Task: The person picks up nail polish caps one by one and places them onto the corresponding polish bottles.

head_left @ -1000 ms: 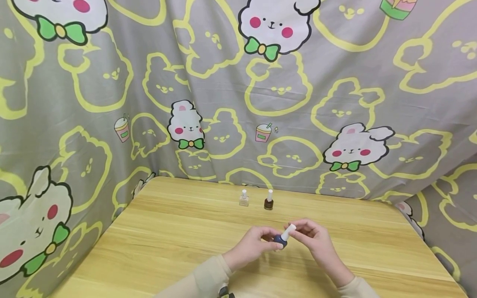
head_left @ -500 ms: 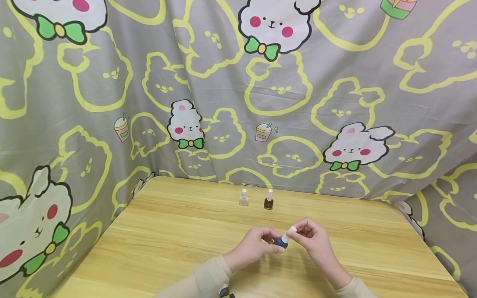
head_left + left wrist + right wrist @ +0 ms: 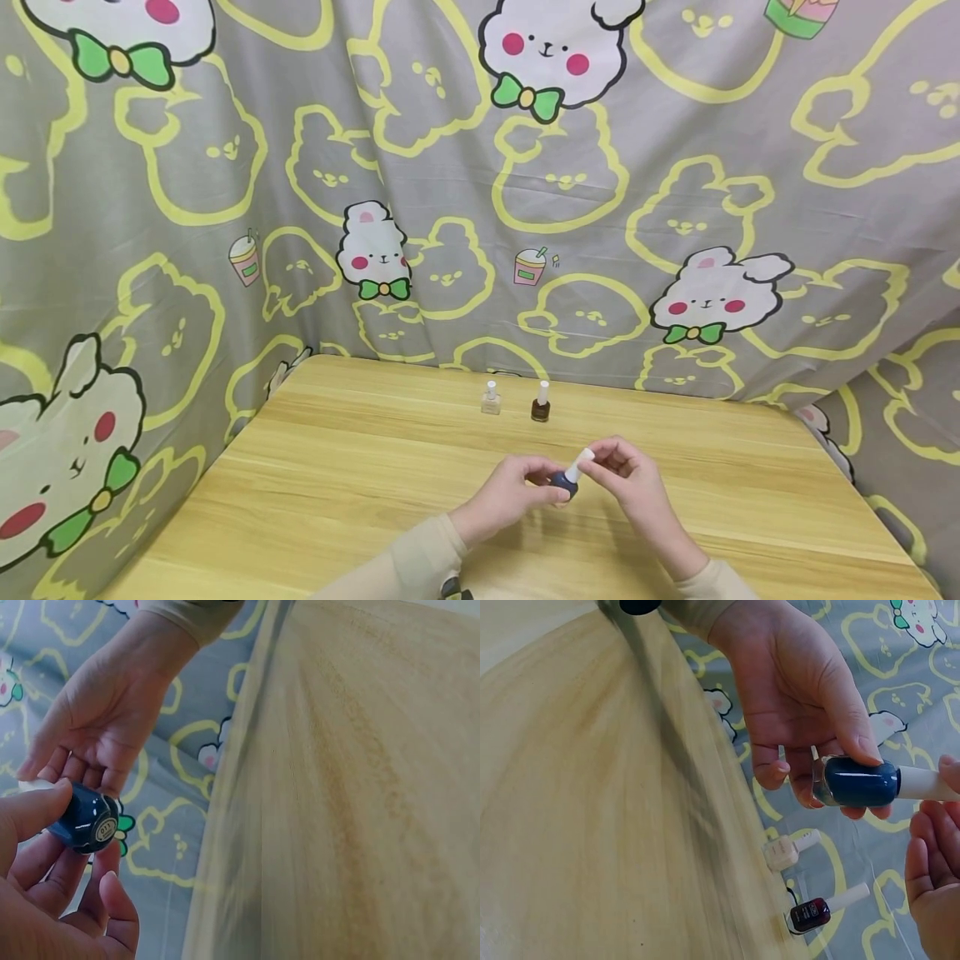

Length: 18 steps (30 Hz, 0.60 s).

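Note:
A small nail polish bottle (image 3: pixel 564 484) with a dark blue body and a long white cap (image 3: pixel 579 463) is held above the table, tilted with its cap up and to the right. My left hand (image 3: pixel 517 492) grips the blue body between thumb and fingers; its thumb lies along the glass in the right wrist view. With thumb and fingertips, my right hand (image 3: pixel 626 475) pinches the cap near its top. In the left wrist view the base of the blue bottle (image 3: pixel 86 819) shows a round label. The cap sits on the bottle's neck.
Farther back on the wooden table (image 3: pixel 360 450) stand a pale, clear-looking nail polish bottle (image 3: pixel 491 400) and a dark red one (image 3: pixel 540 407), both upright with white caps. A grey cartoon-print cloth (image 3: pixel 450 167) hangs behind and beside the table.
The right fingers shifted on the white cap, covering more of it half a second ago and showing more now. The bottle's tilt changed slightly. The left hand stays nearly still; the standing bottles have not moved.

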{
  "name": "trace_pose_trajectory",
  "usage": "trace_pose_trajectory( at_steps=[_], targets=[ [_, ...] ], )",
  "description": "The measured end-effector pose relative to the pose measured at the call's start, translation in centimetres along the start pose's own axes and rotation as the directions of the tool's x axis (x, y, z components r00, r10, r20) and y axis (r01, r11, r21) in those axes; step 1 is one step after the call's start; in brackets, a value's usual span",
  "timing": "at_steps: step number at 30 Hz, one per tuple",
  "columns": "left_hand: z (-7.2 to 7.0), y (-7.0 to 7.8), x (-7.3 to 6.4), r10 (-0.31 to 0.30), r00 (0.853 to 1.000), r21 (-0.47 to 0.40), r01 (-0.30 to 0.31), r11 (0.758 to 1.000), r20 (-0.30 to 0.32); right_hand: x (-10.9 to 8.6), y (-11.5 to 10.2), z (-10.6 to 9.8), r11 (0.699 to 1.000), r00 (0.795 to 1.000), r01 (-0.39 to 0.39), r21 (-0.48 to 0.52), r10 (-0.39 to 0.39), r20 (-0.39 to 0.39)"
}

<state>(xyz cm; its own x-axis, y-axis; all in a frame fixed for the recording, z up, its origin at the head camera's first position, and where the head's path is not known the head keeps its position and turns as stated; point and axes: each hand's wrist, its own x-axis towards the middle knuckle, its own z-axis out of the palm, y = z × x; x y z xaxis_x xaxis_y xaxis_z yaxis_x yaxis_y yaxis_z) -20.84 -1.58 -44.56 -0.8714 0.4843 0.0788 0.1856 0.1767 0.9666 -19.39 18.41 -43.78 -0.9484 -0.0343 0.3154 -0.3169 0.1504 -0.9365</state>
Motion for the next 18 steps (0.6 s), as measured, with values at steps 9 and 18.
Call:
trace_pose_trajectory(
  at_steps=[9, 18],
  targets=[
    [-0.02, -0.05, 0.14, 0.013, 0.999, -0.028, -0.012, 1.000, 0.039, 0.29, 0.47, -0.67, 1.000, 0.994, -0.001, 0.026, -0.002, 0.112],
    [-0.10, -0.27, 0.25, 0.011, 0.998, -0.017, -0.010, 1.000, 0.057, 0.36, 0.59, -0.90, 0.997, 0.978, 0.030, 0.069, -0.043, 0.205]
  ],
)
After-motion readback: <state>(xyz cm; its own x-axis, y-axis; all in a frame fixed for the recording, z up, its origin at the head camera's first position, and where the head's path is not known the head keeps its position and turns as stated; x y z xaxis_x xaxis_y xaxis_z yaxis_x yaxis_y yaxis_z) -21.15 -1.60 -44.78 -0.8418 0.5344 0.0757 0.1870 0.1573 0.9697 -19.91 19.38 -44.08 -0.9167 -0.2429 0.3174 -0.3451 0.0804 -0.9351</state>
